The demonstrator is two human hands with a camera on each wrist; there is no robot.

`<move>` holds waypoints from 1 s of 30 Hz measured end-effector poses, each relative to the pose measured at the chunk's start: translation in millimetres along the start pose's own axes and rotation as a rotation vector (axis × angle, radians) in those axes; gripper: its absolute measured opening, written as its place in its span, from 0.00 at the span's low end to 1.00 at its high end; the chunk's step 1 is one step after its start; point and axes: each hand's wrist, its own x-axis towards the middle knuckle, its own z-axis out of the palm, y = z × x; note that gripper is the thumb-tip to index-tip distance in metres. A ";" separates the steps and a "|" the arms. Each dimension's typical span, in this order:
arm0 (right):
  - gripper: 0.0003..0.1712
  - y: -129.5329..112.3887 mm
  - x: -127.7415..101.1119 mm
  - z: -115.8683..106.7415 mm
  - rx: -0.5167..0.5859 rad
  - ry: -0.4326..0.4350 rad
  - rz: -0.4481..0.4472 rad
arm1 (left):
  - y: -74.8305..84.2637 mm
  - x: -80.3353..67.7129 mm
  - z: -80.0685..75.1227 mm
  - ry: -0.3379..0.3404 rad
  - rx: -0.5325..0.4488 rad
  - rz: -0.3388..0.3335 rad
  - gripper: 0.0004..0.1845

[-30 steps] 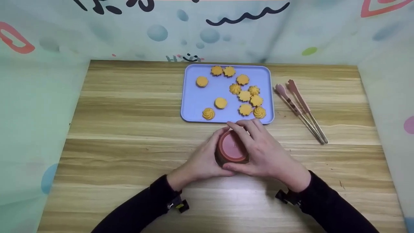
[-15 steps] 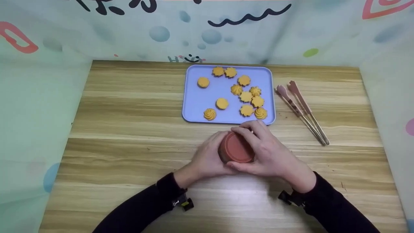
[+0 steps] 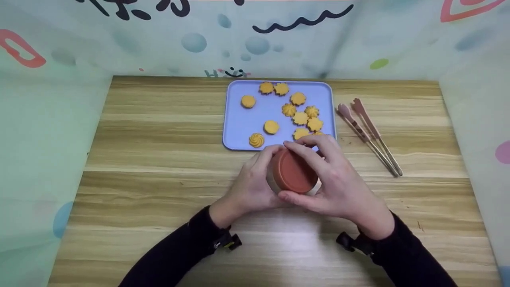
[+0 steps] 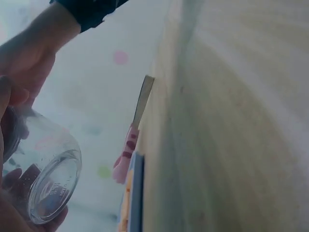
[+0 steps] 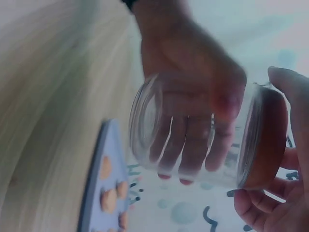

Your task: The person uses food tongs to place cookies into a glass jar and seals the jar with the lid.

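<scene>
- Wood table, cookie tray just beyond our fingertips.
- Left hand wraps glass jar; right hand fingers curled round lid.
- Glass: rigid, slick, breakable; we'd hold body + lid rim.

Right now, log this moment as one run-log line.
left hand: grips glass jar | right hand: grips red lid | jar: lifted off table | tray: cookies | tongs: untouched

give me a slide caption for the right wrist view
Left hand grips a clear glass jar while the right hand holds its red lid.
</scene>
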 end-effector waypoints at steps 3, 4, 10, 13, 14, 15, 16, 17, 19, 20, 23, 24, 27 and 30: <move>0.46 -3.5 4.9 0.1 0.024 0.034 0.020 | 0.4 4.0 -3.1 0.045 0.016 0.039 0.49; 0.46 -3.9 6.1 0.0 0.028 0.038 0.026 | 0.4 5.1 -3.5 0.056 0.015 0.048 0.49; 0.45 1.0 8.3 -1.7 0.042 0.036 0.033 | 1.7 10.4 -2.5 0.089 0.017 0.069 0.48; 0.45 3.4 8.0 -1.4 0.045 0.037 0.028 | 2.9 10.8 -2.0 0.093 0.023 0.071 0.48; 0.45 3.7 7.9 -1.3 0.049 0.038 0.027 | 3.2 10.5 -1.9 0.094 0.026 0.069 0.48; 0.45 3.6 8.1 -1.3 0.053 0.039 0.024 | 3.4 10.0 -1.8 0.095 0.030 0.066 0.48; 0.45 3.6 8.4 -1.6 0.058 0.040 0.023 | 3.6 10.0 -1.4 0.094 0.030 0.064 0.48; 0.45 3.6 8.7 -2.0 0.062 0.041 0.022 | 4.0 10.1 -1.1 0.094 0.030 0.061 0.49; 0.45 3.6 9.6 -2.7 0.072 0.043 0.018 | 4.6 10.4 -0.8 0.095 0.033 0.058 0.49; 0.45 3.5 10.0 -3.0 0.078 0.045 0.016 | 5.1 10.5 -1.0 0.096 0.034 0.058 0.49; 0.45 3.0 11.3 -3.8 0.090 0.051 0.006 | 6.3 11.4 -1.8 0.100 0.036 0.067 0.49; 0.45 2.7 11.6 -4.0 0.093 0.052 0.004 | 6.4 11.5 -2.0 0.101 0.036 0.070 0.49; 0.45 2.1 12.1 -4.9 0.092 0.054 0.002 | 6.6 11.9 -2.4 0.103 0.035 0.077 0.49; 0.45 1.8 13.1 -5.8 0.096 0.052 0.007 | 5.9 12.1 -2.0 0.106 0.034 0.079 0.49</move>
